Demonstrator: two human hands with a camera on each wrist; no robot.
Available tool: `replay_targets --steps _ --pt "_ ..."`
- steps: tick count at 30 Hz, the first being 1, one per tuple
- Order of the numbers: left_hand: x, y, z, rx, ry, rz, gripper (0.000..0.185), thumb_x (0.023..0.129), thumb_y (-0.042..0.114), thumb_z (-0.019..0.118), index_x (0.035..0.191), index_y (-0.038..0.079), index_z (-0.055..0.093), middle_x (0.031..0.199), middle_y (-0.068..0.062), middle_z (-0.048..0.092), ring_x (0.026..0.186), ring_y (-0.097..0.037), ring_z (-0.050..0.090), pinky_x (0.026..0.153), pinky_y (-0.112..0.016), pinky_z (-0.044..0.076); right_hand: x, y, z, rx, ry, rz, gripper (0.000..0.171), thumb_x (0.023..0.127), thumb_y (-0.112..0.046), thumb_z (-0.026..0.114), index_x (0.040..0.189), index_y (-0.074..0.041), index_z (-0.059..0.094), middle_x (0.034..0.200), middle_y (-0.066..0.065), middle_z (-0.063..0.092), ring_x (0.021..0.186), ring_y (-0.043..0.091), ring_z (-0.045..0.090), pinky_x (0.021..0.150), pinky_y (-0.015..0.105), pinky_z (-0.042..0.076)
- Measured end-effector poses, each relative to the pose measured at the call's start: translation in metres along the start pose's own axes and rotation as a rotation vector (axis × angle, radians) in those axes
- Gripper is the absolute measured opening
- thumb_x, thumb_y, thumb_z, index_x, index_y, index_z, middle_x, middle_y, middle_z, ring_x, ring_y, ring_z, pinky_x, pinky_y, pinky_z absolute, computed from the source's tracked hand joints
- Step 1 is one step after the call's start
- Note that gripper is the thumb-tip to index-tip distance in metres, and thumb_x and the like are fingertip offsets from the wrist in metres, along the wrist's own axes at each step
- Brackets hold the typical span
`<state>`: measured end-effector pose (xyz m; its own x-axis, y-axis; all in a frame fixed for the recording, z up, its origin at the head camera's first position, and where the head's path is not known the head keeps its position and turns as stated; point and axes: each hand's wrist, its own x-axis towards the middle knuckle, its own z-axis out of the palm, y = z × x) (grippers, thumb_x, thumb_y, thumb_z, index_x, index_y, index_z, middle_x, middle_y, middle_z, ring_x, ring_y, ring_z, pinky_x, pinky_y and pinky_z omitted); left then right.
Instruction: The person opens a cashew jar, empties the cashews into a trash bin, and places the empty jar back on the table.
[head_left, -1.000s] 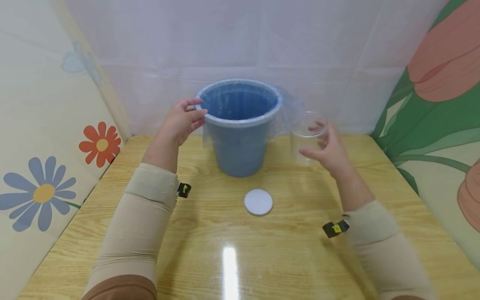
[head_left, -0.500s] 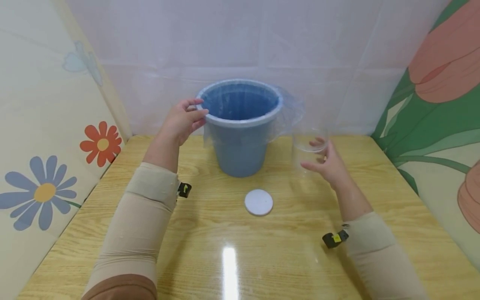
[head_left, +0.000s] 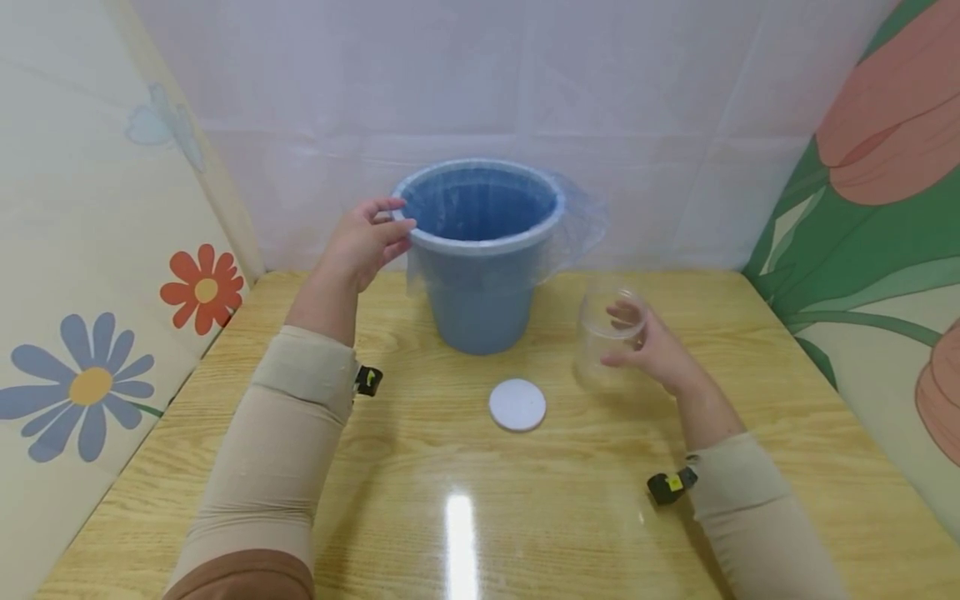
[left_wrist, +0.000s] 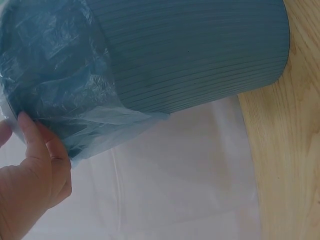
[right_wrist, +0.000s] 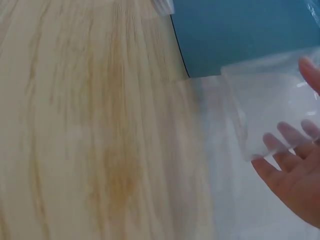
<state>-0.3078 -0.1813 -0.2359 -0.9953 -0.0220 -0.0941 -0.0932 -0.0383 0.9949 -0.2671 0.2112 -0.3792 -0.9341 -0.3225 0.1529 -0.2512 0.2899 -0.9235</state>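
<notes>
A blue trash can (head_left: 480, 292) stands upright toward the back of the table, lined with a thin clear plastic bag (left_wrist: 65, 75) that folds over its rim. At the can's left rim, my left hand (head_left: 367, 242) pinches the edge and the bag there, as the left wrist view also shows. My right hand (head_left: 652, 346) grips a clear, see-through jar (head_left: 600, 333) from its right side, thumb in front and fingers behind. The jar is upright, to the right of the can and close over the table. In the right wrist view the jar (right_wrist: 270, 105) overlaps the can.
A white round disc (head_left: 517, 405) lies flat on the wood-grain table (head_left: 405, 500) in front of the can. Behind hangs a white sheet (head_left: 675, 100). Flower-painted panels stand at the left (head_left: 67, 250) and right (head_left: 847, 250).
My right hand has brought the jar down and toward me, from beside the can's rim to low over the table. The left hand, can and disc stay where they were.
</notes>
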Motion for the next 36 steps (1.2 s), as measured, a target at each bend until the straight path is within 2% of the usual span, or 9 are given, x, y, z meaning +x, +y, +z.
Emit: replay_targets --steps 4,7,11,21,28,33,36 --pt "0.0 0.0 -0.001 -0.002 0.001 -0.002 0.052 0.086 0.009 0.062 0.134 0.013 0.043 0.131 -0.012 0.04 0.111 -0.021 0.051 0.092 -0.027 0.046 -0.002 0.006 -0.001 -0.049 -0.13 0.001 0.086 0.069 -0.005 0.077 0.138 -0.006 0.025 0.143 0.018 0.031 0.13 0.038 0.028 0.105 0.06 0.016" --pt "0.001 0.0 -0.002 0.002 0.002 -0.001 0.052 0.086 0.01 0.063 0.134 0.013 0.043 0.131 -0.012 0.04 0.111 -0.02 0.051 0.092 -0.027 0.046 -0.003 0.008 0.0 -0.043 -0.178 0.005 0.085 0.069 -0.001 0.077 0.137 -0.004 0.026 0.143 0.019 0.031 0.13 0.039 0.028 0.105 0.063 0.014" --pt "0.001 -0.001 -0.001 0.004 0.003 0.002 0.052 0.086 0.01 0.062 0.134 0.013 0.043 0.13 -0.012 0.04 0.11 -0.02 0.051 0.092 -0.027 0.046 -0.004 0.011 -0.001 -0.046 -0.187 0.008 0.085 0.068 0.002 0.076 0.137 -0.003 0.027 0.141 0.018 0.033 0.129 0.039 0.029 0.104 0.063 0.015" --pt "0.0 0.001 0.0 0.014 0.004 -0.001 0.052 0.086 0.01 0.062 0.134 0.013 0.043 0.131 -0.012 0.04 0.111 -0.02 0.051 0.092 -0.027 0.047 -0.004 0.019 -0.003 -0.016 -0.228 0.018 0.09 0.063 -0.008 0.081 0.136 -0.005 0.03 0.141 0.016 0.033 0.13 0.038 0.029 0.106 0.057 0.02" --pt "0.0 0.001 0.001 0.036 0.007 0.0 0.051 0.087 0.011 0.062 0.134 0.013 0.043 0.13 -0.012 0.041 0.11 -0.02 0.051 0.092 -0.028 0.047 -0.006 0.026 -0.005 -0.002 -0.257 0.021 0.089 0.064 -0.007 0.08 0.136 -0.007 0.029 0.141 0.019 0.032 0.128 0.04 0.03 0.104 0.058 0.022" --pt "0.001 0.001 0.001 0.033 0.009 0.001 0.051 0.087 0.011 0.061 0.134 0.013 0.043 0.13 -0.011 0.04 0.11 -0.02 0.051 0.092 -0.028 0.046 -0.005 0.03 -0.007 0.011 -0.27 0.036 0.09 0.065 -0.006 0.079 0.137 -0.005 0.026 0.142 0.021 0.032 0.126 0.044 0.031 0.103 0.061 0.02" --pt "0.001 0.001 0.0 0.028 0.012 0.0 0.051 0.087 0.01 0.061 0.134 0.013 0.043 0.13 -0.012 0.04 0.11 -0.02 0.051 0.093 -0.028 0.046 -0.004 0.033 -0.007 0.004 -0.279 0.039 0.089 0.066 -0.006 0.078 0.137 -0.003 0.025 0.141 0.022 0.031 0.124 0.045 0.032 0.101 0.062 0.023"
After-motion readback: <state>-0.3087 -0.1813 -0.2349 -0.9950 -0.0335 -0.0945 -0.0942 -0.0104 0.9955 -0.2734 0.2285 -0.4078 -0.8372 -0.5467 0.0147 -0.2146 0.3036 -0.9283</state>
